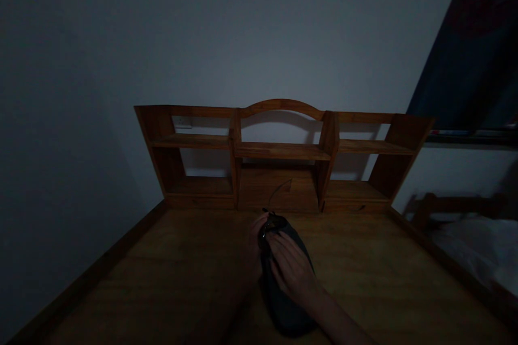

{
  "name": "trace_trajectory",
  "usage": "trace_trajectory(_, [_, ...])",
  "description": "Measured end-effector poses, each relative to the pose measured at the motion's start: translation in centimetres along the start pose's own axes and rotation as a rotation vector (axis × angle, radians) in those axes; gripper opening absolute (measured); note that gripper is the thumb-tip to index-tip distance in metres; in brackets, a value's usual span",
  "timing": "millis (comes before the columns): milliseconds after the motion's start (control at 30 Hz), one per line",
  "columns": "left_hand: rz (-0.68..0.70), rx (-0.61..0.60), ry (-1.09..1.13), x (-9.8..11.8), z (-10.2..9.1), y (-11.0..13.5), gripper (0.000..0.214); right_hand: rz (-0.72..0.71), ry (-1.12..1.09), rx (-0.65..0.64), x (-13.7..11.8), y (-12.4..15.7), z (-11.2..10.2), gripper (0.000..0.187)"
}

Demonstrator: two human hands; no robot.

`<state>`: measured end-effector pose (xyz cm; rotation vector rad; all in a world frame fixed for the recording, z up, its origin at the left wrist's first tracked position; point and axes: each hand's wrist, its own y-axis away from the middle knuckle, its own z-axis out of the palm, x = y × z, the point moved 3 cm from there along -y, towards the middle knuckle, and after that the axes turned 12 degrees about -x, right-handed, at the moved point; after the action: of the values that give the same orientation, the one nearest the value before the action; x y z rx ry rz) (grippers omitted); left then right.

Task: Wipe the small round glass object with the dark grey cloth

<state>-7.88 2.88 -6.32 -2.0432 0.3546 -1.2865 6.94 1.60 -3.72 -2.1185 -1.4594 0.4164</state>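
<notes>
In the dim head view, a dark, elongated item [285,307] with a rounded near end lies on the wooden desktop. Its exact kind cannot be made out. At its far end are glossy dark curved parts [263,235] and a thin, bent, wire-like strand [279,187] reaching up and right. My right hand [292,269] is closed over the item's upper side, fingers pointing to the glossy parts. My left hand [254,234], blurred and in shadow, grips the left of that far end; most of its fingers are hidden.
A wooden shelf unit [283,151] with several compartments stands at the back of the desktop [182,259], against a pale wall. Raised edges border the desktop's left and right. Right of it are a wooden rail [465,206], a whitish plastic-like bundle [481,248] and a dark window [469,64].
</notes>
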Motion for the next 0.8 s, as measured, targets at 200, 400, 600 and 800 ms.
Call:
trace_trajectory(200, [0.053,-0.01,0.037,-1.3,0.4,0.1,0.036,-0.013,-0.032,0.02,0.0,0.0,0.1,0.053])
trace_trajectory(400, [0.056,-0.001,-0.007,-2.0,0.6,0.3,0.038,0.007,-0.052,0.002,0.2,0.0,0.0,0.052])
trace_trajectory(600, [0.05,-0.001,-0.024,-2.0,0.4,0.3,0.038,0.009,-0.069,0.03,0.2,0.0,0.2,0.052])
trace_trajectory(800, [-0.01,-0.021,-0.046,-1.9,0.5,0.3,0.039,-0.004,-0.095,0.054,0.3,0.1,0.1,0.049])
